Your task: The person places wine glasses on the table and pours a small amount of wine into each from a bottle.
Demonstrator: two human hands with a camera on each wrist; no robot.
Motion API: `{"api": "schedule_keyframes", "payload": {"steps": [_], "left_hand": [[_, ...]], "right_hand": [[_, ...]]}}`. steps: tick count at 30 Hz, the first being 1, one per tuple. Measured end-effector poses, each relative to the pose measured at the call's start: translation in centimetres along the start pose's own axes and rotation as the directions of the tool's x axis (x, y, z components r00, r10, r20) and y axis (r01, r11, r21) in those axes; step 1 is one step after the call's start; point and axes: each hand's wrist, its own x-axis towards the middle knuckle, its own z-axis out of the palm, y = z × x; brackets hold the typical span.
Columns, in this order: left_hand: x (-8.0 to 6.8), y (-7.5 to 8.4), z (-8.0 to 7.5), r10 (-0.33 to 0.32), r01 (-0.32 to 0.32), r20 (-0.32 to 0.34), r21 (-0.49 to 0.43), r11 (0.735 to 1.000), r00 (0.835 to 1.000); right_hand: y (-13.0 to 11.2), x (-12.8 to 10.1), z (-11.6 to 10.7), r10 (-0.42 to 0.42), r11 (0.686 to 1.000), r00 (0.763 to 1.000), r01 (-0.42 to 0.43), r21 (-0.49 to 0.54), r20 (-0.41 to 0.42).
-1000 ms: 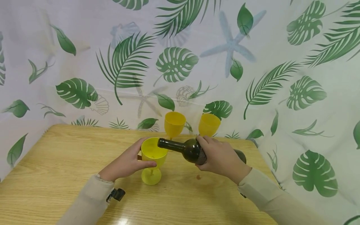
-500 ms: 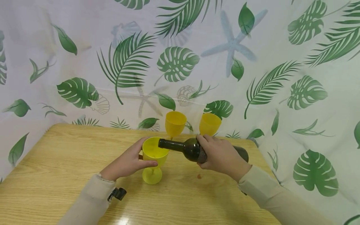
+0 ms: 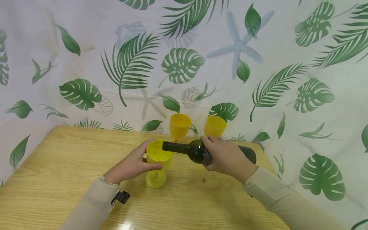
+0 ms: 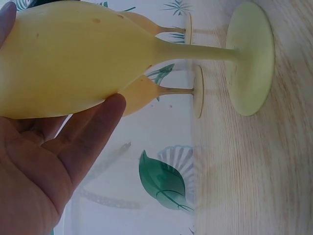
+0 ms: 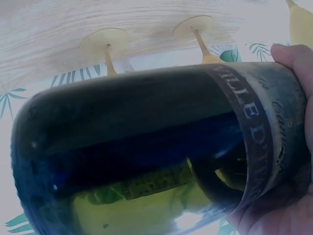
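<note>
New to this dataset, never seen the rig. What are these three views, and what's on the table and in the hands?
No machine: a person wears three cameras. The head view looks down at both hands; each wrist view shows that hand's work up close. On the wooden table stand three yellow plastic goblets. The left hand holds the bowl of the nearest goblet; the other two goblets stand behind. The right hand grips a dark green wine bottle, tipped almost level, its mouth at the held goblet's rim.

2 yellow goblets (image 3: 180, 126) at back of wood table (image 3: 57, 166), leaf-print curtain (image 3: 287, 64) behind.
</note>
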Motion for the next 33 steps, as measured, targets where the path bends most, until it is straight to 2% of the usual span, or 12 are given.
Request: {"api": "schedule_keyframes", "payload": {"steps": [33], "left_hand": [[-0.2,0.4,-0.1,-0.018,0.019,-0.007,0.006,1.0,1.0]], "right_hand": [[-0.6,0.8,-1.4,-0.036,0.997,0.999,0.036,-0.069,0.005]]}}
